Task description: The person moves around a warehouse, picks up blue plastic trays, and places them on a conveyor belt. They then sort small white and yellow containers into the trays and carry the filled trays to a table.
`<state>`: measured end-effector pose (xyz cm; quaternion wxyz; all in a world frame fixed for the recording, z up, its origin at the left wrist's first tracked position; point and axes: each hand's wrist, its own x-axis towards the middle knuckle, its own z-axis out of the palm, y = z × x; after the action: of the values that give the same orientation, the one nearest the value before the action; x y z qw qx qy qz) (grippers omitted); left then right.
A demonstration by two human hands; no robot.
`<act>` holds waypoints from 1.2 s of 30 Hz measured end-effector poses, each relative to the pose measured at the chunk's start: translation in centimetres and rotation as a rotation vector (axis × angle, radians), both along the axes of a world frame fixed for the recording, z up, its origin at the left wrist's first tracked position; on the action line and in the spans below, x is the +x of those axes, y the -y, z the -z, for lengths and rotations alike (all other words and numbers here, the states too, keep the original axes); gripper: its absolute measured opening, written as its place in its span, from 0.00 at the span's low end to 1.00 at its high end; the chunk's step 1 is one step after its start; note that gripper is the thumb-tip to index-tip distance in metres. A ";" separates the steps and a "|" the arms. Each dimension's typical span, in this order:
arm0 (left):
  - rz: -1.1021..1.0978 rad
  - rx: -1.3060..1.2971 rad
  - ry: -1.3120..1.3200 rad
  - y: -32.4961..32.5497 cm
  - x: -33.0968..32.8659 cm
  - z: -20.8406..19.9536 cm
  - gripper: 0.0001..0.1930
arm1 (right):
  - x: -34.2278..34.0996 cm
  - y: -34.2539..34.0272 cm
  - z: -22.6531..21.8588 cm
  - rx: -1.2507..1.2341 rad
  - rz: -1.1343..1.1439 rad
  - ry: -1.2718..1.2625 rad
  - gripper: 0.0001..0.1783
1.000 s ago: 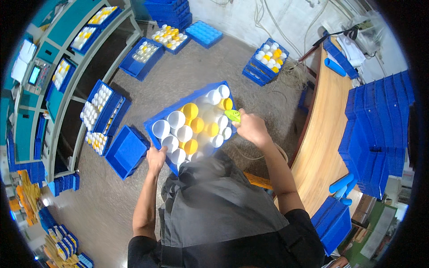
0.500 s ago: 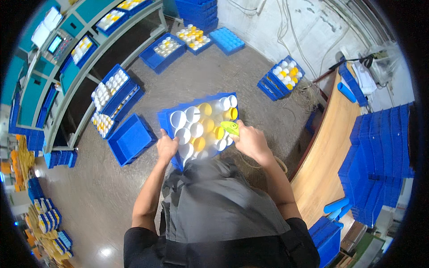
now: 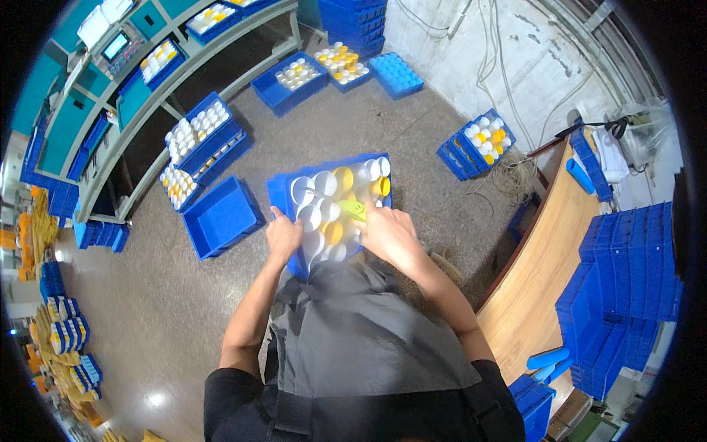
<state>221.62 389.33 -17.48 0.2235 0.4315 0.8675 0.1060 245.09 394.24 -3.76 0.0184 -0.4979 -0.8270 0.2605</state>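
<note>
In front of my body is a blue plastic crate (image 3: 278,193) packed with upright, hollow white and yellow cylinders (image 3: 324,183). My left hand (image 3: 283,236) is closed on the crate's left side. Over the cylinders, my right hand (image 3: 387,230) grips a tool with a yellow-green handle (image 3: 354,211). A thin, blurred shaft or blade runs from the handle toward the upper-left cylinders; its exact kind cannot be made out. My right hand and the grey apron (image 3: 353,324) hide part of the crate's near and right side.
Beside the crate on the left lies an empty blue crate (image 3: 221,221). Filled crates (image 3: 199,136) stand by a teal machine bench (image 3: 136,121); another filled stack (image 3: 482,144) stands far right. A wooden table (image 3: 534,272) with stacked blue crates (image 3: 618,280) borders my right.
My right hand has moved left with the tool, from the crate's right edge to over its middle. My left hand stays at the crate's left side. The whole view has shifted slightly.
</note>
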 end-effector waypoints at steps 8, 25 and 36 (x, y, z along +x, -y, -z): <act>-0.033 -0.025 -0.021 0.3 -2.5 1.4 0.47 | -0.4 0.9 0.8 0.000 -0.072 0.050 0.20; -0.318 -0.062 0.115 1.1 -8.4 2.1 0.46 | -4.0 0.8 3.7 -0.225 -0.158 0.233 0.19; -0.392 0.130 0.260 4.7 -8.9 1.7 0.33 | 1.9 -5.3 6.3 -0.038 0.098 0.224 0.21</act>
<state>212.77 384.64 -19.20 0.2801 0.2510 0.8901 0.2575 246.96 399.59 -10.07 -0.0709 -0.5638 -0.7936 0.2176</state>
